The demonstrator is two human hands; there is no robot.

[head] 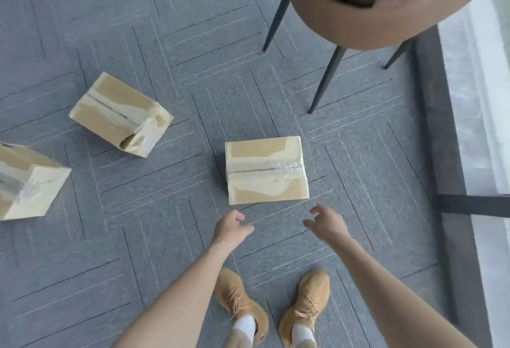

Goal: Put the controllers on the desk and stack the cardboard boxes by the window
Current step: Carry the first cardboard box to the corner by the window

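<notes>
left hand (231,226) and right hand (327,223) being held apart, fingers spread, empty | taped cardboard box (266,170) being left on carpet (171,195) just ahead, untouched | two more boxes (121,114) lying leftward

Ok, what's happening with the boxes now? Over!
Left hand and right hand open, empty, just short of the nearest box. Two more boxes apart on the carpet, none stacked. Chair beyond it, not blocking.

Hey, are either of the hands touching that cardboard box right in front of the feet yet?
Apart. The head view shows grey carpet between the box and both the left hand and right hand, which are open and empty.
</notes>
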